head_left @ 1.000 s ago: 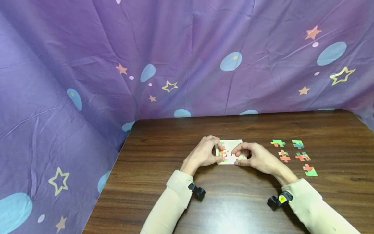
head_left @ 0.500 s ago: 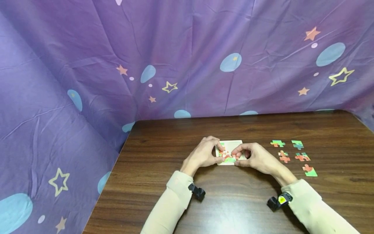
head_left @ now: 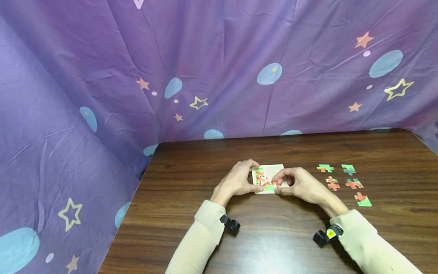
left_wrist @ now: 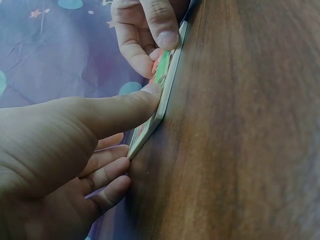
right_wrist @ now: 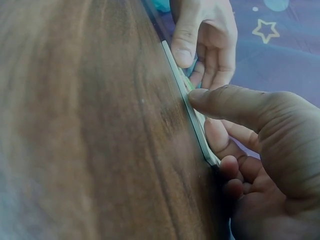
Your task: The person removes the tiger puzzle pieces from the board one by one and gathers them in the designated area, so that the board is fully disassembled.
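Note:
A small white puzzle board (head_left: 275, 169) lies on the table, with red and green pieces along its left side and near edge. My left hand (head_left: 236, 178) holds the board's left side, its thumb over the near edge and its fingers at the far left corner. At the near edge, my right hand (head_left: 302, 184) pinches a red-and-green puzzle piece (left_wrist: 161, 69) low over the board. The right thumb (right_wrist: 200, 97) reaches the board's near rim in the right wrist view. The right fingers hide part of the board's right side.
Several loose puzzle pieces lie right of the board, among them a green and blue piece (head_left: 348, 169) and a red and green corner piece (head_left: 363, 199). The brown wooden table (head_left: 191, 163) meets a purple curtain (head_left: 219, 68) behind and at left.
The piece by my right fingers has come down flat, showing red and green along the near edge. My left index finger has drawn back from the pieces to the board's far left corner.

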The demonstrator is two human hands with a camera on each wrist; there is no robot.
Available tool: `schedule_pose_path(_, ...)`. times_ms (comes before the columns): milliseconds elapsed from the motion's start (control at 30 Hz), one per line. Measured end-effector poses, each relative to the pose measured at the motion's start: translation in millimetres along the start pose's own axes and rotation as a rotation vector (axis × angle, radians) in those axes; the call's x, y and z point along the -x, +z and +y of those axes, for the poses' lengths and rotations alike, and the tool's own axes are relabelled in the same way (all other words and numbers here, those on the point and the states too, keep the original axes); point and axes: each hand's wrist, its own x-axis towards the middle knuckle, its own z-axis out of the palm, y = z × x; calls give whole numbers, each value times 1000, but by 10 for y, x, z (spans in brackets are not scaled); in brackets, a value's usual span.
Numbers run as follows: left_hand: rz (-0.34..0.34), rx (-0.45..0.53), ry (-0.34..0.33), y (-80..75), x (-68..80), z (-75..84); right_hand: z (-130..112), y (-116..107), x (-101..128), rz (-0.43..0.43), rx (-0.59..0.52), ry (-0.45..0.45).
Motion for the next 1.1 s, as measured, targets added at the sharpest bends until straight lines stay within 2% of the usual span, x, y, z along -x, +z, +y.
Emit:
schedule_pose_path(267,-27,-53,10,8,-22,-5,14,-4,7,6,-15,-2)
schedule_pose_path(567,-44,-45,-15,20,-27,2,30,-13,17,-1,-37,16)
schedule_pose_path(1100,-38,-42,-15,10,-15,-4,-39,-91,-3,-8,-43,-26)
